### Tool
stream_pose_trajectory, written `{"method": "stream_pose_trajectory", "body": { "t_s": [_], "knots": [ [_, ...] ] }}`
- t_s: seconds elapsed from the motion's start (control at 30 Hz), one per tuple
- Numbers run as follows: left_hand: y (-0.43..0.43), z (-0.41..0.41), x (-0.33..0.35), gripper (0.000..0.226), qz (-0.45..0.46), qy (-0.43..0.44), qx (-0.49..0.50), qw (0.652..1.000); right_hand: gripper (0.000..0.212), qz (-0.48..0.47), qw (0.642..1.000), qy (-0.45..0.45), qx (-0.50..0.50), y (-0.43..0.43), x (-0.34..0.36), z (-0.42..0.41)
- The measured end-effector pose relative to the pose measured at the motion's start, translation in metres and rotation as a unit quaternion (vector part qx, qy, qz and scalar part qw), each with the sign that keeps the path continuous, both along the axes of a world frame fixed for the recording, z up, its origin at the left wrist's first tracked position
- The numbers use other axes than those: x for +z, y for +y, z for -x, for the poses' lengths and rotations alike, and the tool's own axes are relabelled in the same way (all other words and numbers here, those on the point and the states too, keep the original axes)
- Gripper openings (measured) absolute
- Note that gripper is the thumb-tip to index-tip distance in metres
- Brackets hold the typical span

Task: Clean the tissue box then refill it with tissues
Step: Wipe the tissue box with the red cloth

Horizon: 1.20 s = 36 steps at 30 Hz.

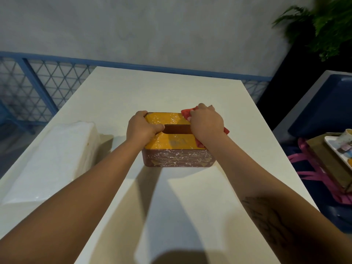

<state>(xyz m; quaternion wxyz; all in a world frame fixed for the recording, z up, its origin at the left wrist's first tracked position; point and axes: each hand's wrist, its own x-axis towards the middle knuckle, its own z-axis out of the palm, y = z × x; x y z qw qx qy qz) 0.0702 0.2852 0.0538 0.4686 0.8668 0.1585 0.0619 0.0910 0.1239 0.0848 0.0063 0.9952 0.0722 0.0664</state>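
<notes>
On the tissue box, both hands (right hand on cloth)

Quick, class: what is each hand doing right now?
Left hand: closed on the yellow-topped brown tissue box, steadying it.
Right hand: closed on a red cloth, pressed to the box top.

We see our two bare forearms, no sleeves, watch or rings. Our right forearm carries a dark tattoo of fine lines; our left forearm is unmarked.

Hands on tissue box — red cloth
</notes>
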Motion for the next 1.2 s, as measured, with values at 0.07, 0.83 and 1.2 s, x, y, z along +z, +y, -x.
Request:
{"method": "stream_pose_trajectory", "body": {
  "t_s": [0.07,0.83,1.2],
  "knots": [
    [0.000,0.000,0.000,0.075,0.002,0.000,-0.002,1.000,0.029,-0.001,0.999,-0.002,0.035,-0.008,-0.001,0.005],
    [0.001,0.000,0.001,0.068,0.008,-0.005,-0.003,1.000,0.027,-0.131,0.987,0.056,-0.072,0.017,0.009,-0.020],
    [0.000,0.001,0.002,0.068,0.007,-0.007,0.000,1.000,0.031,-0.380,0.906,0.185,-0.038,0.003,0.031,-0.023]
  ]
}}
